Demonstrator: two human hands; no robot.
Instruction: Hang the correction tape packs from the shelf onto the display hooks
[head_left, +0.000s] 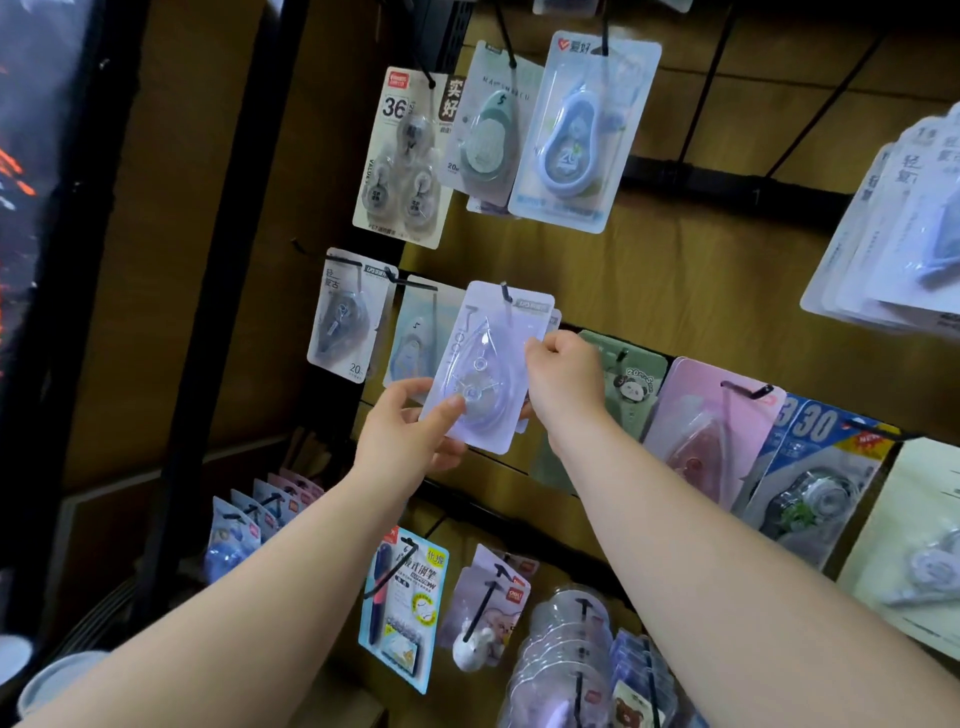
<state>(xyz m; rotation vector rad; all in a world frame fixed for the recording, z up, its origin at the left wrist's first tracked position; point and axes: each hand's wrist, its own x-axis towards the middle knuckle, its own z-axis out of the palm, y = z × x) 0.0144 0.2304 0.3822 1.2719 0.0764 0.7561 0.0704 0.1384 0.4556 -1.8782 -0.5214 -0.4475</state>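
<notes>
Both hands hold one correction tape pack (511, 340) up against the middle row of the display. The left hand (410, 434) grips its lower left corner, thumb pressed on the front of the clear blister and the other fingers curled behind the card. The right hand (563, 376) pinches the pack's right edge about halfway up, fingers bent round it. The pack is a pale lilac card with a teardrop-shaped clear blister, tilted slightly with its top leaning right. Its top edge meets a black wire hook (505, 292), whose tip shows in front of the card at the hang hole; how far the pack sits on the wire I cannot tell. Edges of similar cards peek out just behind it on the right.

Left of it on the same row hang a grey pack marked 20 (345, 317) and a pale blue pack (413, 340), partly covered by the held one. To the right hang a green panda pack (634, 382), a pink pack (711, 415) and a blue pack marked 30 (815, 467). Above, a triple pack marked 36 (402, 156), a green-grey pack (488, 135) and a light blue pack (576, 135) hang side by side, overlapping. Nearer and lower, a pen pack (405, 603) hangs among more carded goods. A black upright post (228, 260) frames the brown back panel (701, 270) on the left.
</notes>
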